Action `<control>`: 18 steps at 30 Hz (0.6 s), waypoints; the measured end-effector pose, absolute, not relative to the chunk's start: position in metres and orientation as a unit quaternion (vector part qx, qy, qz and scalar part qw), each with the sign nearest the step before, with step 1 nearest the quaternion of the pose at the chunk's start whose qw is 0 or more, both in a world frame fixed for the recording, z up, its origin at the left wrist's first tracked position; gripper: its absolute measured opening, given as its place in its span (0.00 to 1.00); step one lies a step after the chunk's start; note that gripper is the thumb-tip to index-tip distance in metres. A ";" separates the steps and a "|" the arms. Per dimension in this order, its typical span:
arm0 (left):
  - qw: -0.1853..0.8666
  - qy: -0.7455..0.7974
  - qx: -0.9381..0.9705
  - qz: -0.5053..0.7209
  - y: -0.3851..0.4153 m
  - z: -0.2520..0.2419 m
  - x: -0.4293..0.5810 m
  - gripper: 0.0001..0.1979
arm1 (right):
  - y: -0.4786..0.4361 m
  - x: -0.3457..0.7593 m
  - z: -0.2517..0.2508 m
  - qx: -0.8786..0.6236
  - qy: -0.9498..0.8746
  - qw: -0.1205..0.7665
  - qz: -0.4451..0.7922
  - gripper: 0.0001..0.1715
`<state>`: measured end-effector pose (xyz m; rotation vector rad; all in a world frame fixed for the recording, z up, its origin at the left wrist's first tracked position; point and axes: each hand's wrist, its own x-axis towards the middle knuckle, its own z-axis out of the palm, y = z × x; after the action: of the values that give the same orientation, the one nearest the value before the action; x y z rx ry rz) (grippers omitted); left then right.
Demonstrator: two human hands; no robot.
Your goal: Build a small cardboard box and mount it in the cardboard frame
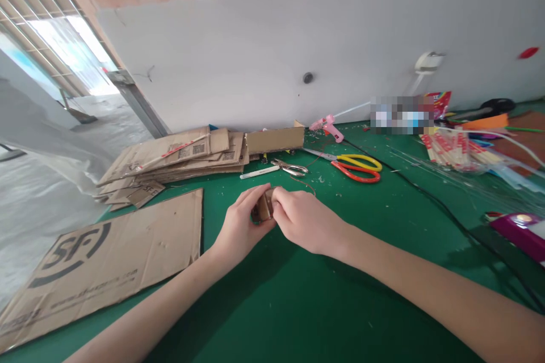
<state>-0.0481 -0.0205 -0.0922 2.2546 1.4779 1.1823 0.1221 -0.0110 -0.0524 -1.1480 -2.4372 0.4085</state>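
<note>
Both hands meet over the middle of the green table [272, 295]. Between them is a small brown cardboard piece [266, 206], partly hidden by fingers. My left hand [243, 216] curls round its left side. My right hand [302, 216] grips its right edge with closed fingers. Just beyond the hands lie a white pen-like stick [259, 172] and a metal hole punch or pliers-like tool [292, 168]. Farther right are scissors [357, 165] with one yellow and one red handle. A pink glue gun [328, 126] stands near the back wall.
Stacked cardboard sheets [170, 153] and a flat printed cardboard sheet [128, 255] lie at the left. A cardboard strip [275, 140] stands behind. At the right are wrapped wooden sticks [455, 150], a black cable [426, 193] and a purple object [517, 232]. A grey partition [255, 57] borders the back.
</note>
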 end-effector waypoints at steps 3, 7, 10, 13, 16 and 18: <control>0.112 0.521 0.739 0.411 -0.019 -0.092 -0.048 0.24 | -0.004 0.122 -0.061 -0.409 -0.818 0.300 0.270 0.09; 0.146 0.526 0.709 0.447 -0.021 -0.094 -0.048 0.28 | 0.002 0.119 -0.072 -0.392 -0.769 0.373 0.342 0.10; 0.158 0.529 0.703 0.449 -0.022 -0.094 -0.047 0.27 | 0.002 0.117 -0.077 -0.396 -0.765 0.385 0.332 0.13; 0.122 0.538 0.717 0.427 -0.022 -0.093 -0.048 0.25 | 0.001 0.118 -0.077 -0.415 -0.791 0.371 0.255 0.15; 0.055 0.539 0.741 0.397 -0.022 -0.092 -0.050 0.24 | -0.001 0.119 -0.074 -0.413 -0.835 0.335 0.141 0.13; 0.024 0.532 0.759 0.374 -0.023 -0.091 -0.052 0.24 | -0.002 0.119 -0.070 -0.403 -0.860 0.301 0.080 0.11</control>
<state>-0.0523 -0.0230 -0.0915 2.3498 1.6451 1.1571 0.1189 -0.0023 -0.0697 -1.0695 -2.2826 0.2115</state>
